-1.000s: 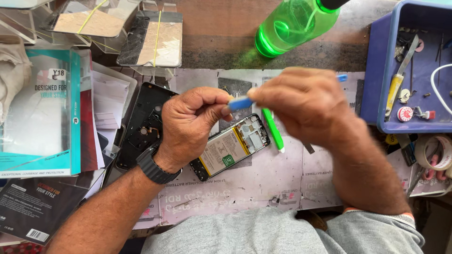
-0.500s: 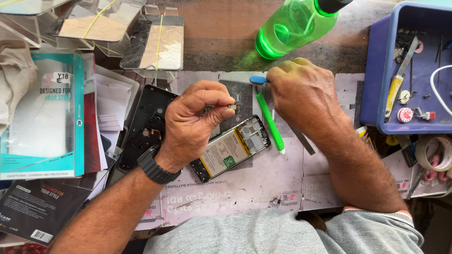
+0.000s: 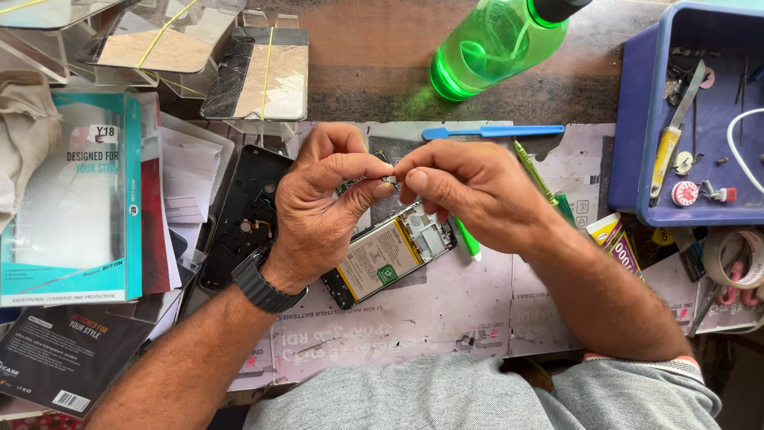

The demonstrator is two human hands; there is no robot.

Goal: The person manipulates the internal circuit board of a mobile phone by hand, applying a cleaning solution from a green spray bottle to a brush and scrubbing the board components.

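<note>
An opened phone (image 3: 390, 255) with its battery and board exposed lies on a paper sheet in front of me. Above it my left hand (image 3: 322, 203) and my right hand (image 3: 465, 191) meet, fingertips pinched together on a tiny dark part (image 3: 387, 175). A black phone back cover (image 3: 243, 215) lies just left of my left hand. A blue plastic pry tool (image 3: 493, 131) rests on the sheet beyond my hands. A green-handled tool (image 3: 549, 191) lies partly under my right hand.
A green bottle (image 3: 493, 44) lies at the back. A blue tray (image 3: 637, 119) with small tools stands at right, tape rolls (image 3: 736, 259) below it. Packaged cases (image 3: 72, 199) and cracked screens (image 3: 255, 76) crowd the left and back.
My right hand has put the blue pry tool down on the sheet at the back and come back to meet my left hand over the phone, both now pinching a small part.
</note>
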